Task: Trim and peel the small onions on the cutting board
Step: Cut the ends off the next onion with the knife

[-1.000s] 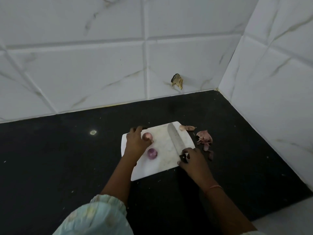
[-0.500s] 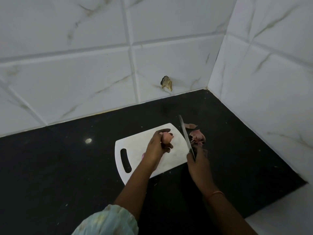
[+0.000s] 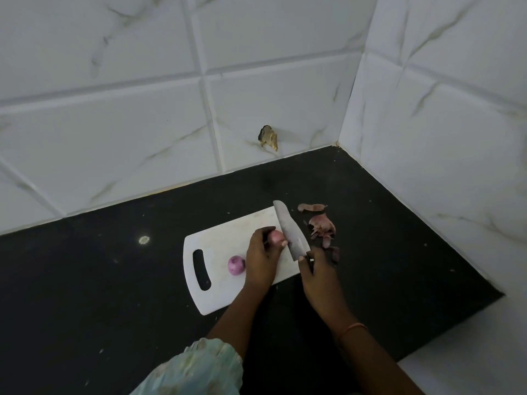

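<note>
A white cutting board (image 3: 228, 238) with a slot handle lies on the black counter. My left hand (image 3: 261, 258) grips a small pinkish onion (image 3: 276, 236) near the board's right side. My right hand (image 3: 316, 269) holds a knife (image 3: 291, 232) by its handle, and the wide blade rests against the right side of that onion. A purple peeled onion (image 3: 236, 265) sits loose on the board, just left of my left hand.
Onion skins (image 3: 322, 226) lie in a small heap on the black counter (image 3: 114, 280) right of the board. White tiled walls (image 3: 427, 138) meet in a corner behind and to the right. A brownish scrap (image 3: 268, 137) sticks to the back wall.
My left hand picked the pinkish onion up off the board and brought it down to the right. The knife rose on edge, then its blade came against that onion.
</note>
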Demonstrator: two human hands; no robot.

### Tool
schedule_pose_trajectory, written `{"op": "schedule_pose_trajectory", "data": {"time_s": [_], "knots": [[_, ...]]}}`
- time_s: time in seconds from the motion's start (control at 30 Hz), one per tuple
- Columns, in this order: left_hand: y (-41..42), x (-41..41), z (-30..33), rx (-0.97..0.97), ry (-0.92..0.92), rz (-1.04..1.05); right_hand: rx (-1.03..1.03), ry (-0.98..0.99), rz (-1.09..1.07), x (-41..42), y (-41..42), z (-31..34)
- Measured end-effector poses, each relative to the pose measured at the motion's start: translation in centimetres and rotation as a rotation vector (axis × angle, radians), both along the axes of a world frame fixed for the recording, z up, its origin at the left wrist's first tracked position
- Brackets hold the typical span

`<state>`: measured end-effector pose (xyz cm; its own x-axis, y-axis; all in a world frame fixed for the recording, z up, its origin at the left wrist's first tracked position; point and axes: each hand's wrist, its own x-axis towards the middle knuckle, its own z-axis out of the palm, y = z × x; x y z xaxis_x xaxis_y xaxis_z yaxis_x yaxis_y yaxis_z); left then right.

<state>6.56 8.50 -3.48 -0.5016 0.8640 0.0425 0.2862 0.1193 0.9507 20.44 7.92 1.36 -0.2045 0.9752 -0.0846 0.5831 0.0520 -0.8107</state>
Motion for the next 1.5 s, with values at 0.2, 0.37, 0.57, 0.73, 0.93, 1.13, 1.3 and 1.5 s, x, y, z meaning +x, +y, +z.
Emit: {"op": "schedule_pose_trajectory", "data": {"time_s": [0.2, 0.37, 0.57, 0.73, 0.93, 1.13, 1.3, 1.5], "knots": [[0.0, 0.2, 0.1, -0.015, 0.008, 0.036, -0.016, -0.063, 0.036, 0.4, 0.4, 0.0], [0.0, -0.1, 0.0, -0.006, 0.004, 0.047, 0.068, -0.352, 0.112, 0.1, 1.1, 0.2], [0.4, -0.1, 0.0, -0.022, -0.001, 0.03, 0.053, -0.528, 0.192, -0.6, 2.3, 0.8], [0.3, -0.1, -0.1, -0.023, 0.009, 0.021, 0.067, -0.527, 0.214, -0.7, 3.7, 0.6], [0.3, 0.0, -0.3, -0.026, -0.006, 0.028, 0.025, -0.504, 0.232, 0.0, 3.7, 0.1], [0.4, 0.1, -0.5, -0.035, 0.003, 0.046, 0.058, -0.523, 0.256, -0.3, 4.2, 0.3], [0.5, 0.3, -0.5, -0.039, 0.027, 0.051, 0.101, -0.599, 0.253, -0.8, 4.0, 0.1], [0.4, 0.5, 0.0, -0.045, 0.045, 0.064, 0.052, -0.575, 0.261, -0.9, 4.7, -0.5]]}}
